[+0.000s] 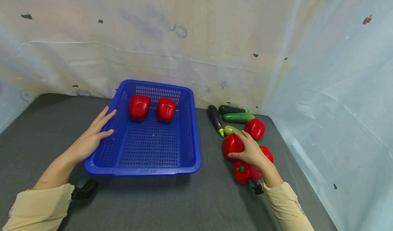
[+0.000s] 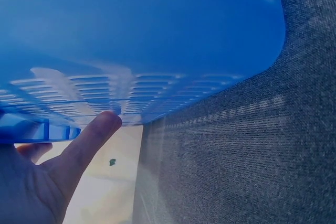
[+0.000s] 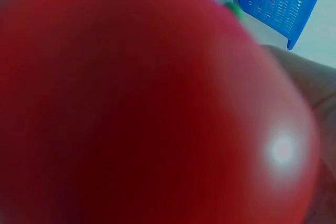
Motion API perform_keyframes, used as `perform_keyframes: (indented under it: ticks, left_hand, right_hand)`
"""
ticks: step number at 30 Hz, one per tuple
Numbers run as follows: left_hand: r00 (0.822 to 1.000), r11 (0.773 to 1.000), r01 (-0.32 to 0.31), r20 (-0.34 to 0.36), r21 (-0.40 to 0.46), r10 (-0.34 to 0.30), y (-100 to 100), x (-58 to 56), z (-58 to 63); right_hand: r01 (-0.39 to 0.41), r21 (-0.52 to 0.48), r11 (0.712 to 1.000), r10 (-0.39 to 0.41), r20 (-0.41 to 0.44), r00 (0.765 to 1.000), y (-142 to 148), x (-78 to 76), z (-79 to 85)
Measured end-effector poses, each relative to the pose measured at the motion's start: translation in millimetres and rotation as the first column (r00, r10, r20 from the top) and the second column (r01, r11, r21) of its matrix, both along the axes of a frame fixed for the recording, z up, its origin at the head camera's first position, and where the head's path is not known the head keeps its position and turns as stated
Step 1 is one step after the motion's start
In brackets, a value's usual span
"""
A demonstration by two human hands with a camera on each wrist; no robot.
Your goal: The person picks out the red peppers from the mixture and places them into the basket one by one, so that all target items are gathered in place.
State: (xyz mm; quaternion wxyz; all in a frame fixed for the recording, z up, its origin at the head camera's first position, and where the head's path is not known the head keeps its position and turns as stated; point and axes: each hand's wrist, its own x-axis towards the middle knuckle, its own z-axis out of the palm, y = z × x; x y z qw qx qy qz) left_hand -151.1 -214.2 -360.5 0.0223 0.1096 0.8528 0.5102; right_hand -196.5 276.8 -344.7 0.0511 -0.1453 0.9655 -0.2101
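A blue plastic basket (image 1: 147, 171) with slotted sides stands on the grey table, holding two red bell peppers (image 1: 139, 107). My left hand (image 1: 92, 135) rests against its left rim with fingers spread and straight; in the left wrist view the thumb (image 2: 97, 135) lies along the outer wall. Right of the basket, my right hand (image 1: 250, 150) holds a red bell pepper (image 1: 228, 145), thumb on the near side and fingers over the far side. Another red pepper (image 3: 157, 103) fills most of the right wrist view, hiding the fingertips there.
Around the right hand lie more red bell peppers (image 1: 255, 128), a green cucumber (image 1: 237, 117), a paler green vegetable (image 1: 228, 130) partly covered, and two dark eggplants (image 1: 215, 118). Plastic sheeting (image 1: 215, 36) hangs behind and along the right edge of the table (image 1: 215, 203).
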Motion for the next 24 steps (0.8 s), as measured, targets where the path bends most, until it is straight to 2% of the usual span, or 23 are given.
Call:
perform_keyframes:
  ticks: [16,24]
  left_hand:
    - [1.0,1.0,-0.001,0.001,0.003,0.001,0.5,0.8,0.7]
    - [1.0,1.0,-0.003,0.005,0.001,0.003,0.6,0.5,0.5]
  right_hand:
    - [0.002,-0.011,1.0,-0.003,-0.046,0.999,-1.1,3.8,-5.2]
    - [0.016,-0.013,1.0,-0.016,-0.043,0.999,-2.1,4.2,-6.7]
